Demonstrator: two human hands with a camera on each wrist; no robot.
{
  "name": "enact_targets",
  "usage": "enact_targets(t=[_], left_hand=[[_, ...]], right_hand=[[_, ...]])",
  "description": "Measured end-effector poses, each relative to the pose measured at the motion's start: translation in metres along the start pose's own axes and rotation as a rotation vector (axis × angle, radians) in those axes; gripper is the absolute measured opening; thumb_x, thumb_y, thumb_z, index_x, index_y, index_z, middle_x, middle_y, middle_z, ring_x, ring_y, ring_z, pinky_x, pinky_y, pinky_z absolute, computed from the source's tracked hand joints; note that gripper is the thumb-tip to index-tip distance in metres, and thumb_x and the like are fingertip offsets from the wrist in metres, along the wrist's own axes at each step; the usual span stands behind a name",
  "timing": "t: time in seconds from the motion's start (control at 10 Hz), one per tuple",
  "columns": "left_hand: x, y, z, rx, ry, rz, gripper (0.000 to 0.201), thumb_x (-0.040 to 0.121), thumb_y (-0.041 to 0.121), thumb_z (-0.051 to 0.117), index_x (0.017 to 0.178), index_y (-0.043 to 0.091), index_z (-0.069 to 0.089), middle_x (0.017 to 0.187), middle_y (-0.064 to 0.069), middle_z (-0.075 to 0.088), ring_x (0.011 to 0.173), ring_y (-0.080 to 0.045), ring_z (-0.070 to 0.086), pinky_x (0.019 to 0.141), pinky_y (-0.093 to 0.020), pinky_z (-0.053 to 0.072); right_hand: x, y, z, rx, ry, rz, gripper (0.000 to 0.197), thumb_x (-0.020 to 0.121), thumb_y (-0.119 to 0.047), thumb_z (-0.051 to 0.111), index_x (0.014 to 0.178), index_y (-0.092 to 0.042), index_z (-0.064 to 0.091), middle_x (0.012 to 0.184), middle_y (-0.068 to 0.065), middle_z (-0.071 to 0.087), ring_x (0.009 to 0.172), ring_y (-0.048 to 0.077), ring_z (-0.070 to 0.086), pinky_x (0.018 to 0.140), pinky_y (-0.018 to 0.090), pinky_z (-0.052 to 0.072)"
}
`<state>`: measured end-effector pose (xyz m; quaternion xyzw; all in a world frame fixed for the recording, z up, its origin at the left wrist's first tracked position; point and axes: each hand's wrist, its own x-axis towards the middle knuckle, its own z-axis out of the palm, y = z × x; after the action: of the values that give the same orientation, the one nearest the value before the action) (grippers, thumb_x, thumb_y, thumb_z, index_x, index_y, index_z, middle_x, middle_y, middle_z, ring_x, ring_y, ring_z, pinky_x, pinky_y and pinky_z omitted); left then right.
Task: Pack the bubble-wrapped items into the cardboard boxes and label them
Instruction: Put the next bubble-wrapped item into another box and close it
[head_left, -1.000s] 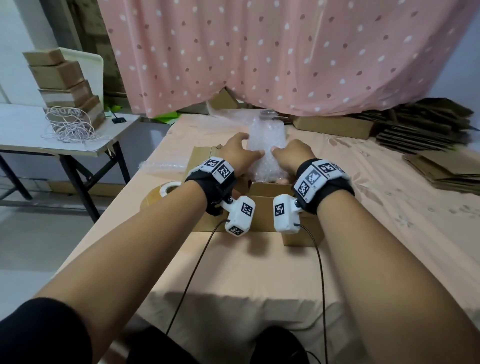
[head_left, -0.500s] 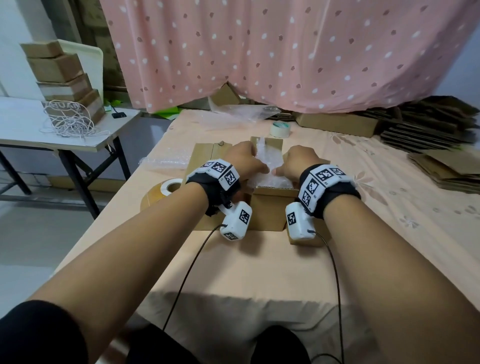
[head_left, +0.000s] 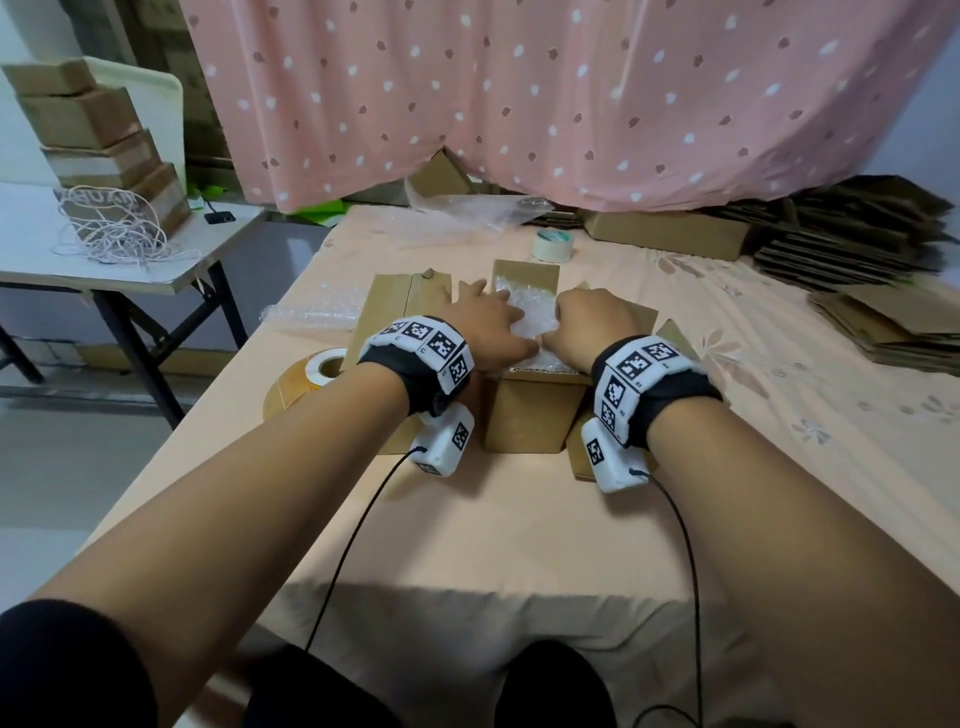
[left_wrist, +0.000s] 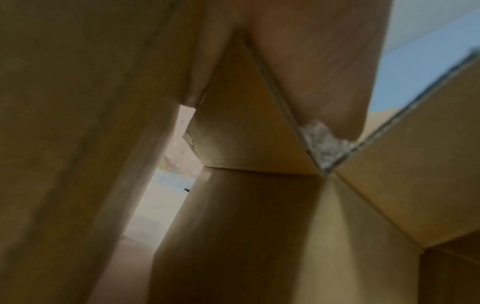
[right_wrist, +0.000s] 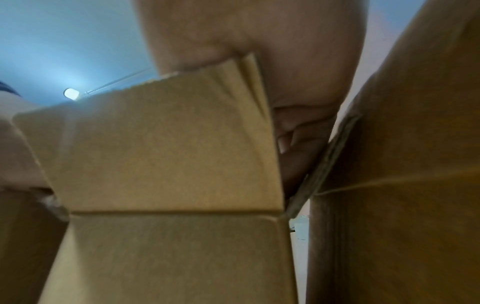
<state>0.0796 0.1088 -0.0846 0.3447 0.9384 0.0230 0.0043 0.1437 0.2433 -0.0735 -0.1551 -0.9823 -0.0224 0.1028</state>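
Pink dotted curtain hangs behind a surface draped in peach cloth. Open cardboard box stands mid-surface, flaps up. Bubble-wrapped item sits inside it, top showing above the rim.

Left hand lies on the wrap, fingers extended flat and pressing; grip released. Right hand rests on the wrap from the other side, fingers bent over it; whether that grip is clenched on the wrap, cannot tell. Left wrist view: palm against a flap, a bit of wrap showing at the box corner.

Second box touches the first on its left. Brown tape roll near the left edge. Pale tape roll behind the boxes, toward the far edge. Flattened cartons stacked along the right edge. Side table at left carries stacked boxes and tangled cord.
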Motion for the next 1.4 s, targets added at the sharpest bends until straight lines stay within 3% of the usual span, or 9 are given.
enact_targets(t=[0.2,0.3,0.7,0.8,0.9,1.0,1.2,1.3,1.4], left_hand=[[-0.005,0.000,0.001,0.144,-0.089,-0.001,0.075,0.089,0.076,0.014,0.154,0.041,0.026,0.166,0.003,0.009,0.153,-0.025,-0.002,0.111,-0.069,-0.013],[-0.007,0.002,0.000,0.185,-0.129,-0.014,0.077,0.087,0.078,0.009,0.155,0.041,0.018,0.167,0.004,0.006,0.153,-0.025,-0.005,0.109,-0.069,-0.019],[-0.010,0.013,-0.013,0.229,-0.220,-0.089,0.092,0.080,0.085,0.005,0.157,0.037,0.009,0.166,0.008,0.006,0.154,-0.022,-0.002,0.108,-0.070,-0.020],[-0.016,0.019,-0.028,-0.034,-0.310,-0.132,0.068,0.095,0.057,0.039,0.156,0.027,0.027,0.164,-0.002,0.022,0.151,-0.025,0.017,0.120,-0.053,0.006],[-0.016,0.019,-0.051,-0.179,-0.386,-0.123,0.064,0.095,0.017,0.062,0.153,0.016,0.035,0.153,-0.010,0.041,0.135,-0.027,0.047,0.091,-0.027,0.041],[-0.009,0.020,-0.057,-0.115,-0.424,-0.114,0.078,0.096,0.016,0.064,0.158,0.018,0.018,0.158,-0.009,0.034,0.138,-0.026,0.042,0.090,-0.027,0.037],[-0.007,0.012,-0.047,0.063,-0.323,-0.075,0.093,0.080,0.054,0.075,0.155,0.029,0.027,0.159,0.000,0.033,0.141,-0.025,0.038,0.113,-0.040,0.037],[-0.012,0.012,-0.050,0.115,-0.308,-0.072,0.082,0.078,0.049,0.079,0.148,0.028,0.043,0.148,-0.001,0.049,0.132,-0.023,0.050,0.106,-0.035,0.043],[-0.016,0.018,-0.049,0.355,-0.307,-0.003,0.067,0.089,0.053,0.062,0.148,0.029,0.040,0.147,-0.002,0.049,0.132,-0.025,0.049,0.109,-0.045,0.038]], right_hand=[[-0.012,0.004,0.005,-0.196,0.047,-0.111,0.046,0.095,-0.052,0.050,0.123,-0.017,0.061,0.125,0.009,0.058,0.121,0.031,0.045,0.096,0.042,0.038],[-0.014,0.011,0.009,-0.198,0.013,-0.207,0.047,0.098,-0.049,0.041,0.139,-0.026,0.046,0.145,0.003,0.046,0.132,0.028,0.036,0.105,0.047,0.029],[-0.007,0.004,0.008,-0.308,-0.249,-0.248,0.037,0.095,-0.028,0.035,0.129,-0.027,0.050,0.141,-0.003,0.050,0.144,0.024,0.024,0.108,0.061,0.014],[-0.005,0.005,0.010,-0.294,-0.253,-0.249,0.035,0.096,-0.035,0.034,0.124,-0.032,0.055,0.138,-0.006,0.055,0.141,0.024,0.030,0.105,0.062,0.012],[-0.004,0.006,0.014,-0.316,-0.217,-0.260,0.030,0.099,-0.036,0.031,0.115,-0.032,0.056,0.129,-0.006,0.061,0.134,0.023,0.036,0.100,0.059,0.014],[-0.003,0.005,0.015,-0.328,-0.231,-0.258,0.033,0.102,-0.037,0.028,0.119,-0.033,0.056,0.132,-0.006,0.060,0.137,0.023,0.035,0.102,0.059,0.013],[-0.001,0.008,0.013,-0.281,-0.219,-0.250,0.026,0.100,-0.038,0.030,0.106,-0.029,0.055,0.126,-0.003,0.062,0.134,0.022,0.038,0.104,0.058,0.017],[-0.001,0.006,0.007,-0.221,-0.186,-0.251,0.024,0.097,-0.042,0.033,0.091,-0.028,0.052,0.109,0.000,0.064,0.116,0.021,0.050,0.105,0.057,0.020],[-0.002,0.003,-0.003,-0.158,-0.280,-0.238,0.049,0.090,-0.066,0.040,0.125,-0.036,0.056,0.134,-0.002,0.059,0.126,0.021,0.050,0.108,0.057,0.014]])
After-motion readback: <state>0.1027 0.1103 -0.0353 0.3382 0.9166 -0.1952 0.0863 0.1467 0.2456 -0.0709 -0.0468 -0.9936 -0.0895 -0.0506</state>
